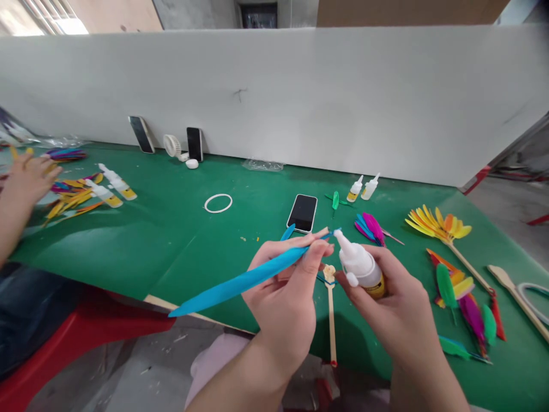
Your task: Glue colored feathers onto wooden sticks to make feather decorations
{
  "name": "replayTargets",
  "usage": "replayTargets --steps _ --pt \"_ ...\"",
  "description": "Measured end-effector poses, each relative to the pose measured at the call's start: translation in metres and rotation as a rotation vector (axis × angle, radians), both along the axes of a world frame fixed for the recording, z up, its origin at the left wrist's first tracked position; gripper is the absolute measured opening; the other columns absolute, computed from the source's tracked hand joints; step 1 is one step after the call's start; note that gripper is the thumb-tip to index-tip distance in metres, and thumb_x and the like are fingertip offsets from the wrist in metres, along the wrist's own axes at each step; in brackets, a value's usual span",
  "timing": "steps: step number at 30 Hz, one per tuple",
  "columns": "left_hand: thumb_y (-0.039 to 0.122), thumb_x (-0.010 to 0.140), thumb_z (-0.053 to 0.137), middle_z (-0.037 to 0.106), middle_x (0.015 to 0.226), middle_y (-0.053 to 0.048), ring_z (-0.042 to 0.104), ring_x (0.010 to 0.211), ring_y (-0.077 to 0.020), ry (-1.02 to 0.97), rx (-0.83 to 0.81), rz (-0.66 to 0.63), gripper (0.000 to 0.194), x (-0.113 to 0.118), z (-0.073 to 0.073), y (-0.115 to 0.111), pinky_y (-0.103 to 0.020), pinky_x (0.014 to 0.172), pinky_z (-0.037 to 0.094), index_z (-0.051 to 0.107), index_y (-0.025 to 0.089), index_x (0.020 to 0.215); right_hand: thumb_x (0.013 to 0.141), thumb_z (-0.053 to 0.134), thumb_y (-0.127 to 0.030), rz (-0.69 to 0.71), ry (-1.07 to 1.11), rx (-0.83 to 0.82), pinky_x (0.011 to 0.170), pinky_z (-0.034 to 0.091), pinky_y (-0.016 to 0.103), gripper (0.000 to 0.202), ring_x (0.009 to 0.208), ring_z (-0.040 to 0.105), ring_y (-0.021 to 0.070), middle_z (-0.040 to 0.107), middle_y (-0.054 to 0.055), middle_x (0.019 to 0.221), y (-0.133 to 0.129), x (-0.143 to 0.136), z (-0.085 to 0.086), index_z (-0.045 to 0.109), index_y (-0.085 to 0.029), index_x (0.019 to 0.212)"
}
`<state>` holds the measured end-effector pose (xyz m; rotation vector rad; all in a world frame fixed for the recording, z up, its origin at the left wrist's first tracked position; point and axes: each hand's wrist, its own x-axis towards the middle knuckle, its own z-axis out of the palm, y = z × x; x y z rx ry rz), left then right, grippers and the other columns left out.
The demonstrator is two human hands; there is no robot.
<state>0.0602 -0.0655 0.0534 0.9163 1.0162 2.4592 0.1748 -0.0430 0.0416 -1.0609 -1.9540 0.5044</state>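
My left hand [285, 297] pinches the quill end of a long blue feather [240, 283], whose tip points to the lower left. In my right hand [397, 303] is a white glue bottle [360, 264] with a yellow label, tilted so its nozzle touches or nearly touches the quill end. Its small white cap hangs at the side. Below and between my hands, a wooden stick [331, 326] with a pale, rough head lies at the table's front edge. Another blue feather piece [288, 232] shows behind my left hand.
On the green table [180, 212] are a phone [302, 213], a white ring [218, 203], two glue bottles [355, 189], a yellow feather fan [440, 223] and loose feathers [472, 315]. Another person's hand [32, 174] is at far left, near more feathers. A white panel [274, 97] stands behind.
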Motion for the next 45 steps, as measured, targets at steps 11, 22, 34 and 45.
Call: replayTargets --steps 11,22,34,45 --pt "0.011 0.073 0.066 0.07 0.069 0.004 0.067 0.061 -0.0128 0.028 -0.009 0.025 0.01 -0.0009 0.0024 -0.0022 -0.023 0.053 0.055 0.064 0.02 0.075 0.09 0.037 -0.037 0.247 0.102 -0.181 0.045 0.042 0.02 0.035 0.055 0.049 0.0096 0.057 0.003 0.083 0.0009 0.0046 -0.0081 0.045 -0.027 0.123" --pt "0.014 0.072 0.068 0.07 0.071 0.003 0.067 0.062 -0.0128 0.069 -0.024 0.077 0.008 -0.0004 0.0008 -0.0034 -0.025 0.057 0.057 0.065 0.02 0.07 0.089 0.041 -0.032 0.197 0.127 -0.161 0.043 0.037 0.018 0.021 0.05 0.045 0.0073 0.051 -0.003 0.065 0.0007 0.0009 -0.0032 0.051 -0.024 0.106" --pt "0.014 0.072 0.069 0.069 0.072 0.003 0.067 0.061 -0.0135 0.091 -0.014 0.074 0.008 -0.0014 -0.0004 -0.0043 -0.026 0.058 0.057 0.063 0.02 0.073 0.081 0.054 -0.032 0.085 0.085 -0.081 0.047 0.043 0.019 0.026 0.056 0.052 0.0089 0.058 -0.001 0.079 -0.0002 -0.001 -0.0013 0.053 -0.026 0.107" --pt "0.012 0.071 0.069 0.07 0.074 0.002 0.067 0.061 -0.0142 0.107 0.014 0.09 0.009 -0.0027 0.0008 -0.0039 -0.026 0.054 0.056 0.065 0.019 0.075 0.088 0.042 -0.037 0.131 0.14 -0.106 0.05 0.043 0.022 0.032 0.067 0.055 0.0126 0.06 0.003 0.087 0.0005 -0.0019 -0.0047 0.05 -0.028 0.117"
